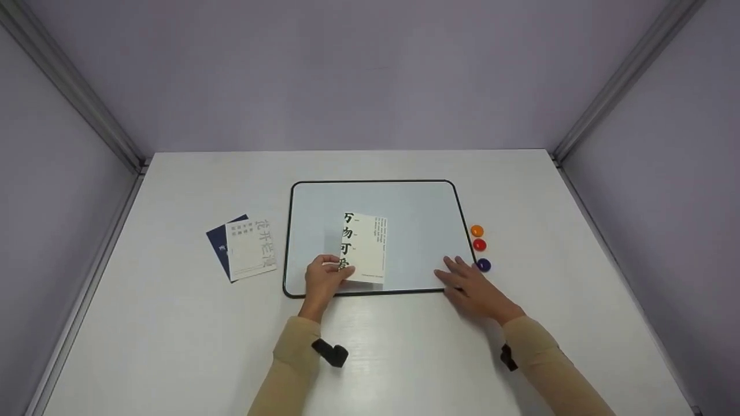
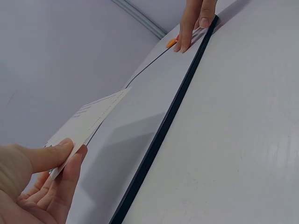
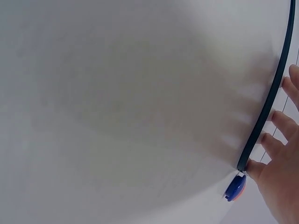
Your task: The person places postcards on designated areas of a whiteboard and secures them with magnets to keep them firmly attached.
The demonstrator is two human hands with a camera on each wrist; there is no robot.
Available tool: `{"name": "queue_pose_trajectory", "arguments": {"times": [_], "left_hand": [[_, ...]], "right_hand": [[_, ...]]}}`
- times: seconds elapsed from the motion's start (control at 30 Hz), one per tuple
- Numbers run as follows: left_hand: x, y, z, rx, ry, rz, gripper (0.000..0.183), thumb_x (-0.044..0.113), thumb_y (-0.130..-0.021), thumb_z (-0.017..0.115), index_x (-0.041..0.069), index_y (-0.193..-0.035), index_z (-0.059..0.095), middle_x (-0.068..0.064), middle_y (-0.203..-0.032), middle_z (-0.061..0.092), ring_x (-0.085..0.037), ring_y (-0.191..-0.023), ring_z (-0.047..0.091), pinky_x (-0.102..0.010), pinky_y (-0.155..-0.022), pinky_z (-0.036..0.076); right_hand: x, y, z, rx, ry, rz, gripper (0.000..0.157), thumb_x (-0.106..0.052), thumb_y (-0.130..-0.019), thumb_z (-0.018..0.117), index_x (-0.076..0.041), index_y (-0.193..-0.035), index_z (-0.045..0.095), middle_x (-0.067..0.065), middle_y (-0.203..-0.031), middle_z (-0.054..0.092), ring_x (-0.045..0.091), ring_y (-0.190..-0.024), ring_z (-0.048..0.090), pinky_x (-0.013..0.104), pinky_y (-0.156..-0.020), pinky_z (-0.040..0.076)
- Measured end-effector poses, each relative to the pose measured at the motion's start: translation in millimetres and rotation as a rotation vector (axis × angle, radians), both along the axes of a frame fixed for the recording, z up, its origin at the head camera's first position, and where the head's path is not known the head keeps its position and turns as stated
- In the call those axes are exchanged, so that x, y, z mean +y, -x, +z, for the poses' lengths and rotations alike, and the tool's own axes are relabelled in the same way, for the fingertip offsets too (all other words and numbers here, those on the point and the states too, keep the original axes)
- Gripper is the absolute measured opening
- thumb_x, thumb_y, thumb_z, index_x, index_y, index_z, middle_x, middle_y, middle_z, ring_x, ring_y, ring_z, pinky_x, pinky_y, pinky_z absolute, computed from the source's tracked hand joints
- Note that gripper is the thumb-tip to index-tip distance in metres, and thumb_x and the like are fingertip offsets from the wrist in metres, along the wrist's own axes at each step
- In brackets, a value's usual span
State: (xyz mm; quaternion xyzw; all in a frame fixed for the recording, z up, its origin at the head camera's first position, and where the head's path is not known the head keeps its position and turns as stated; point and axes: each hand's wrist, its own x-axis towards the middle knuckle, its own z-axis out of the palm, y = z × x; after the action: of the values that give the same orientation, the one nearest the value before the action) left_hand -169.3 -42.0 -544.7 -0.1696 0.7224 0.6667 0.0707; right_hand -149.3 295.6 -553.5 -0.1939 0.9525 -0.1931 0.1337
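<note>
A cream card (image 1: 367,245) printed with large dark characters and small text is pinched between the thumb and fingers of my left hand (image 1: 324,280). It is held by its lower left corner. In the left wrist view the card (image 2: 91,116) tilts above the whiteboard (image 1: 422,231) and casts a shadow on it. The whiteboard is pale with a thin black frame and lies flat on the table. At its lower right corner is my right hand (image 1: 477,289), fingers spread and holding nothing. Beside these fingers is a round blue magnet (image 1: 484,265), close to the board's corner.
An orange magnet (image 1: 477,231) and a red magnet (image 1: 479,245) line up above the blue one, right of the board. Left of it, a white card (image 1: 251,251) partly covers a navy card (image 1: 218,242). Walls (image 1: 370,75) enclose the white table (image 1: 393,358) at back and sides.
</note>
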Motion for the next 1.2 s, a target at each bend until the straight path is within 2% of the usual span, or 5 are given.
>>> {"name": "queue_pose_trajectory", "arguments": {"times": [0.33,0.53,0.73,0.97,1.2], "left_hand": [[13,1.6,-0.2,0.009,-0.043,-0.02,0.036,0.006,-0.079,0.076,-0.001,-0.108,0.056,-0.011,-0.086,0.069,-0.011,-0.064,0.065,-0.023,-0.062,0.058],[22,2.5,0.0,0.0,-0.002,-0.016,0.036,0.008,-0.079,0.076,0.0,-0.109,0.057,-0.015,-0.093,0.071,-0.01,-0.065,0.064,-0.022,-0.062,0.056],[32,2.4,-5.9,0.007,-0.007,-0.01,0.035,0.007,-0.078,0.077,0.0,-0.107,0.058,-0.011,-0.086,0.068,-0.009,-0.062,0.061,-0.02,-0.059,0.055],[43,-0.2,-10.7,-0.015,-0.001,-0.01,0.034,0.008,-0.08,0.076,0.001,-0.107,0.057,-0.015,-0.091,0.072,-0.01,-0.066,0.064,-0.023,-0.063,0.058],[48,-2.9,-11.9,-0.016,-0.017,-0.009,0.034,0.007,-0.08,0.075,0.0,-0.108,0.056,-0.016,-0.092,0.072,-0.01,-0.066,0.066,-0.023,-0.063,0.059]], "right_hand": [[4,4.7,0.8,0.02,-0.002,0.011,0.048,-0.033,-0.101,0.046,-0.022,-0.148,0.039,0.01,-0.162,0.024,0.037,-0.151,0.016,0.06,-0.122,0.013],[3,6.3,0.5,0.027,-0.003,0.013,0.048,-0.034,-0.101,0.046,-0.023,-0.147,0.04,0.01,-0.162,0.024,0.037,-0.151,0.016,0.061,-0.122,0.013],[2,5.2,-2.2,0.037,0.003,0.011,0.048,-0.035,-0.101,0.047,-0.024,-0.147,0.041,0.009,-0.161,0.026,0.037,-0.151,0.018,0.061,-0.122,0.015],[1,1.6,-3.8,-0.002,-0.015,-0.004,0.049,-0.039,-0.101,0.046,-0.03,-0.148,0.037,0.004,-0.163,0.022,0.033,-0.152,0.015,0.058,-0.123,0.013],[0,1.3,-1.1,-0.031,-0.02,-0.007,0.05,-0.039,-0.101,0.045,-0.03,-0.149,0.036,0.004,-0.163,0.02,0.033,-0.153,0.012,0.058,-0.124,0.011]]}}
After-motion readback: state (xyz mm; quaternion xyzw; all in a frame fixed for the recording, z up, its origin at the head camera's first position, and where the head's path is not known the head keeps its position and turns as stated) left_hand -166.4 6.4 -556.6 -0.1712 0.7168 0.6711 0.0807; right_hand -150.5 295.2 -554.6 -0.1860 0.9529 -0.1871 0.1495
